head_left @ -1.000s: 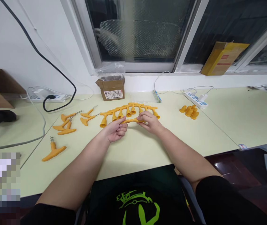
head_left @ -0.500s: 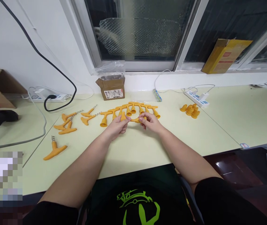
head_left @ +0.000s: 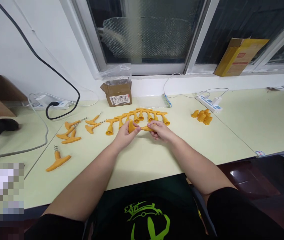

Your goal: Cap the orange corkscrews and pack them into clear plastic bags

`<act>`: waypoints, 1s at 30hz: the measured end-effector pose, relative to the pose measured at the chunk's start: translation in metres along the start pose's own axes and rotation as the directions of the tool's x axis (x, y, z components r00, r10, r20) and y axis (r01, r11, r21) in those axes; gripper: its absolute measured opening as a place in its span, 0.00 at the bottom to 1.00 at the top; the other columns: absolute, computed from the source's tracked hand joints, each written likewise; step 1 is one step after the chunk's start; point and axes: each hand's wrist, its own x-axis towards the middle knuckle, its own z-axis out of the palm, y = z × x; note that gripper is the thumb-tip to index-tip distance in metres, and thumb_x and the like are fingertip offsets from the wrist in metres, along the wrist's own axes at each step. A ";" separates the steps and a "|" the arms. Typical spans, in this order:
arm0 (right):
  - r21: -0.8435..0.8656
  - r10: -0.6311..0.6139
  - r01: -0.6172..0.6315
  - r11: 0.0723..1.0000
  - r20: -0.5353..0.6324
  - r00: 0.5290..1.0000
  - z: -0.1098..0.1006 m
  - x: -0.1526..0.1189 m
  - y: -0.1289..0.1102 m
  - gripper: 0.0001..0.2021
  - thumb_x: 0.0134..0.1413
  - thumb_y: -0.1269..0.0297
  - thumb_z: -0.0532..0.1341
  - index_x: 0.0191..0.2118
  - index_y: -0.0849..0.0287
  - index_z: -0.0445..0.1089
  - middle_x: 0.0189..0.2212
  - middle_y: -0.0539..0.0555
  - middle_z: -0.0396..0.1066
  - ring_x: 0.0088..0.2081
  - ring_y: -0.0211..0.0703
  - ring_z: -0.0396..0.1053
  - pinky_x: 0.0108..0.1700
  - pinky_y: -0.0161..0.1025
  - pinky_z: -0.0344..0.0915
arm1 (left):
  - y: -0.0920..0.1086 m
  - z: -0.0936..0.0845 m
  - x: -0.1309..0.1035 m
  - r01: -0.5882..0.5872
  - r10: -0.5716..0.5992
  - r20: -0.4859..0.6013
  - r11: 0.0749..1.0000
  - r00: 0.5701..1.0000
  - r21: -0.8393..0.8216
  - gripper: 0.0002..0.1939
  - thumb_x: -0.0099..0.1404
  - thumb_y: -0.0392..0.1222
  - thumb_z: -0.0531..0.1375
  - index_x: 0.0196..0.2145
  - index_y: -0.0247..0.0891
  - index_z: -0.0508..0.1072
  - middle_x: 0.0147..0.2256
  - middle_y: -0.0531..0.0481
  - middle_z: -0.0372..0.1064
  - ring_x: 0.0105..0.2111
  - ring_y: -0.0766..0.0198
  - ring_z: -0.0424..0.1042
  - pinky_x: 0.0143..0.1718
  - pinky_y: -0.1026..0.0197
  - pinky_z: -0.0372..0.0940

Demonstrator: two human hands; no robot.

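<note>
My left hand [head_left: 125,136] is closed around the handle of a yellow corkscrew [head_left: 131,126]. My right hand [head_left: 163,131] grips a yellow bell-shaped cap [head_left: 146,128] at the corkscrew's other end; fingers hide much of both parts. Just behind my hands, an arc of capped corkscrews [head_left: 110,128] lies on the table. To the left are several corkscrews with bare metal spirals, one of them nearest the front [head_left: 58,161]. A small cluster of loose yellow caps [head_left: 201,116] stands to the right.
A small open carton [head_left: 119,95] stands by the wall, beside a flat clear bag [head_left: 149,102]. Power strips [head_left: 210,102] with cables sit along the back. A black cable [head_left: 67,78] hangs at left. A yellow box [head_left: 240,58] leans on the window.
My right fingers have shifted their grip on the cap and wrap further over it. The corkscrew stays between both hands; the view has moved slightly.
</note>
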 end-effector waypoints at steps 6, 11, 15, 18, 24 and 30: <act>0.182 0.283 -0.298 0.937 0.106 0.953 -0.002 -0.005 -0.011 0.19 0.54 0.50 0.72 0.34 0.57 0.65 0.17 0.42 0.58 0.15 0.27 0.46 0.14 0.26 0.44 | -0.005 -0.005 -0.004 -0.213 0.207 0.053 0.944 0.977 0.252 0.15 0.61 0.53 0.70 0.38 0.41 0.75 0.22 0.56 0.62 0.23 0.66 0.57 0.29 0.62 0.55; 0.113 0.274 -0.296 0.949 0.175 0.946 -0.013 -0.010 -0.016 0.20 0.53 0.49 0.73 0.34 0.57 0.65 0.17 0.43 0.62 0.15 0.28 0.52 0.15 0.26 0.48 | -0.006 -0.006 -0.004 -0.288 0.260 0.139 0.921 0.956 0.263 0.13 0.58 0.51 0.72 0.36 0.42 0.79 0.28 0.49 0.72 0.27 0.61 0.65 0.33 0.59 0.60; 0.021 0.096 -0.101 0.995 0.147 0.984 -0.017 -0.014 -0.013 0.23 0.50 0.45 0.73 0.34 0.58 0.66 0.22 0.48 0.72 0.20 0.33 0.66 0.23 0.32 0.66 | -0.007 -0.001 -0.005 -0.268 0.239 0.151 0.939 0.959 0.216 0.12 0.63 0.51 0.68 0.38 0.41 0.77 0.30 0.50 0.72 0.27 0.63 0.65 0.34 0.60 0.59; -0.024 0.011 -0.008 1.000 0.118 0.993 -0.018 -0.010 -0.007 0.24 0.49 0.43 0.73 0.33 0.58 0.65 0.22 0.47 0.73 0.20 0.32 0.66 0.24 0.32 0.66 | -0.009 0.004 -0.005 -0.201 0.182 0.130 0.969 0.975 0.147 0.14 0.65 0.53 0.66 0.36 0.40 0.73 0.27 0.53 0.68 0.26 0.65 0.61 0.31 0.63 0.57; -0.069 -0.084 0.091 0.993 0.105 0.991 -0.022 -0.001 0.001 0.24 0.49 0.43 0.73 0.35 0.59 0.68 0.23 0.49 0.75 0.20 0.32 0.67 0.24 0.31 0.66 | -0.011 0.004 -0.003 -0.133 0.115 0.164 0.986 0.980 0.098 0.16 0.66 0.55 0.65 0.38 0.40 0.72 0.29 0.54 0.66 0.27 0.67 0.60 0.32 0.64 0.56; -0.100 -0.114 0.129 0.987 0.144 0.983 -0.030 -0.006 -0.001 0.23 0.51 0.45 0.73 0.36 0.58 0.68 0.26 0.50 0.78 0.22 0.34 0.72 0.27 0.33 0.71 | -0.009 0.006 -0.004 -0.100 0.099 0.166 0.995 0.981 0.000 0.18 0.62 0.55 0.69 0.38 0.40 0.72 0.28 0.54 0.67 0.25 0.68 0.61 0.29 0.65 0.57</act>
